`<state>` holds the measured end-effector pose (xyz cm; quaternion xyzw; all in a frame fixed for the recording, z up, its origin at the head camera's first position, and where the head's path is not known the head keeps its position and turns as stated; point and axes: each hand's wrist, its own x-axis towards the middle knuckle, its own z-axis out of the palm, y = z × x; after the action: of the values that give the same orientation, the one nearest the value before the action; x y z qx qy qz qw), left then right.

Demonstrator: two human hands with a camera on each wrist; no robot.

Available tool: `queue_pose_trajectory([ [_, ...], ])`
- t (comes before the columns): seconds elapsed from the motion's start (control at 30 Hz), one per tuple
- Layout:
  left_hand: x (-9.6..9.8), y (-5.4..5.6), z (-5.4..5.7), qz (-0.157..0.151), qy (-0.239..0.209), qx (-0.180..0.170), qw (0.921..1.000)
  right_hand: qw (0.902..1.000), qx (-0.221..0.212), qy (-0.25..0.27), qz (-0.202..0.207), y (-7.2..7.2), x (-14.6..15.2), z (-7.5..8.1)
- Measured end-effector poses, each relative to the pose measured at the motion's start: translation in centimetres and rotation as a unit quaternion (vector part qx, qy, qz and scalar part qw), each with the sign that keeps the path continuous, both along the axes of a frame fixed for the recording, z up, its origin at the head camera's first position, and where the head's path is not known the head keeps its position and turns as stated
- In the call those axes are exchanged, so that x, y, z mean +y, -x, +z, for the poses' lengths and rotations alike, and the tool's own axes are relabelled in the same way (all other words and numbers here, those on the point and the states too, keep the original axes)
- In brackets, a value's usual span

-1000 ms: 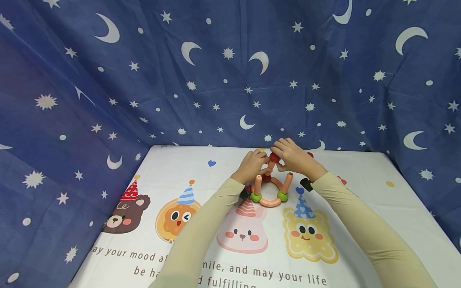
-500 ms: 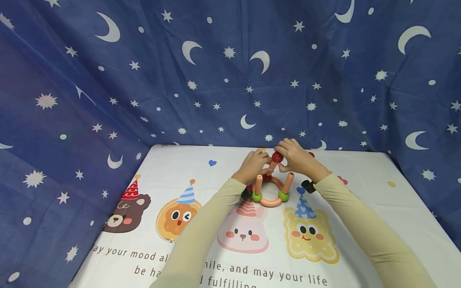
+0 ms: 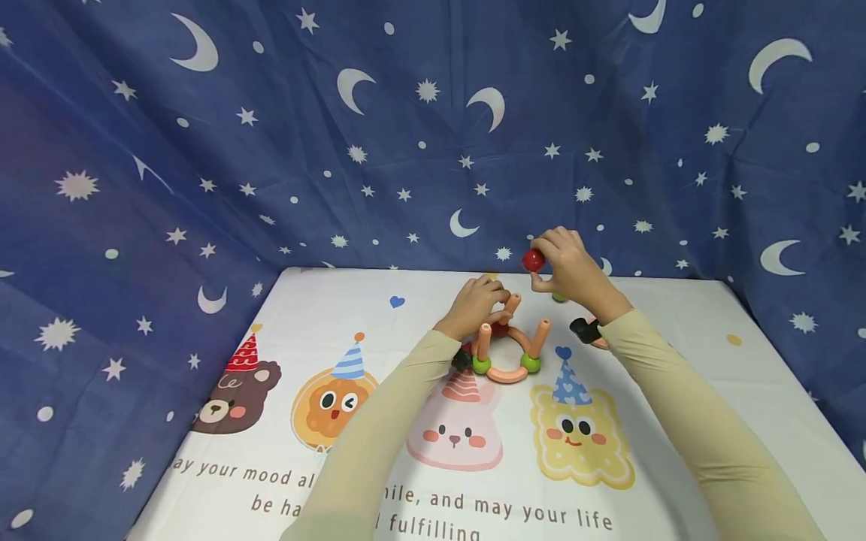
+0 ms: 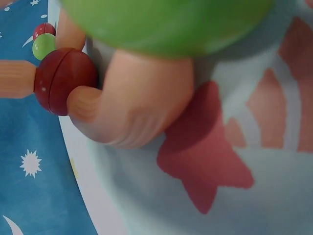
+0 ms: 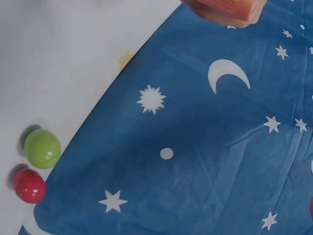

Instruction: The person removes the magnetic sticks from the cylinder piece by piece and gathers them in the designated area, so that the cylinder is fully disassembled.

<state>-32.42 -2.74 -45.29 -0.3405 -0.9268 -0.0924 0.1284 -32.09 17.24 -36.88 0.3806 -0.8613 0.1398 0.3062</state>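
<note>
In the head view my right hand (image 3: 571, 270) pinches a red ball (image 3: 533, 261) between thumb and fingers, raised above the far table edge. My left hand (image 3: 473, 309) pinches an upright orange peg (image 3: 512, 303) at the back of a toy ring. The ring's front has an orange curved piece (image 3: 507, 375) between two green balls (image 3: 531, 364), each carrying an upright peg (image 3: 540, 338). The left wrist view shows a red ball (image 4: 66, 81) joined to the held peg (image 4: 17, 78), with another curved piece (image 4: 142, 103) and a large green ball (image 4: 171, 22) nearby.
A loose green ball (image 5: 42, 149) and red ball (image 5: 30, 185) lie near the table's far edge. Another orange piece (image 3: 599, 343) shows by the right wrist camera. A blue star-patterned curtain (image 3: 406, 135) hangs behind the printed white tablecloth (image 3: 379, 293).
My right hand has taken the red ball off the top of the back peg and carried it up and to the right. The left hand stays on the ring.
</note>
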Motion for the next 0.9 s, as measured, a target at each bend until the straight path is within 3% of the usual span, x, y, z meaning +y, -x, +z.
queue_pose_trajectory([
  [0.17,-0.1,-0.1,0.0,0.000,-0.006,-0.020,0.9998,0.9999,-0.009,-0.010,-0.001,-0.1,0.8,-0.3],
  [0.5,-0.3,0.0,-0.1,0.002,-0.019,-0.017,0.9997,0.9973,-0.051,-0.031,-0.041,0.6,4.2,-1.2],
  [0.73,-0.5,0.0,-0.2,0.001,-0.026,-0.016,0.9995,0.9881,-0.129,-0.036,-0.076,1.9,5.6,-3.4],
  [0.9,-0.4,-0.1,-0.2,-0.001,-0.024,-0.014,0.9996,0.9850,-0.145,-0.054,-0.076,3.6,5.9,-5.9],
])
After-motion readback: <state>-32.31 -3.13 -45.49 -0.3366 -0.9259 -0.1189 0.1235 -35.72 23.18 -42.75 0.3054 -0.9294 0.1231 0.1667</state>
